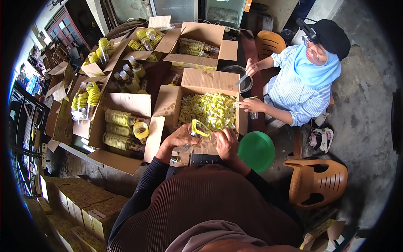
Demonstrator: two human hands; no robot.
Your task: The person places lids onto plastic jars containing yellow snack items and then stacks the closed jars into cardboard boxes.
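Observation:
My left hand (183, 135) is wrapped round a clear plastic cup with a yellow rim (201, 129), tilted over the near edge of an open carton. My right hand (226, 143) is just right of the cup, its fingers bent together at the carton's near side. What they hold, if anything, is too small to make out. Heaped in the carton (205, 80) in front of both hands are many small yellow packets (208, 110).
A co-worker (300, 80) at the right holds a flat blade (242, 79) and a clear cup (254, 114). Stacked yellow-rimmed cups (119, 130) fill a carton at the left; more cartons (197, 31) stand behind. A green round lid (256, 152) and an orange chair (319, 182) are near my right.

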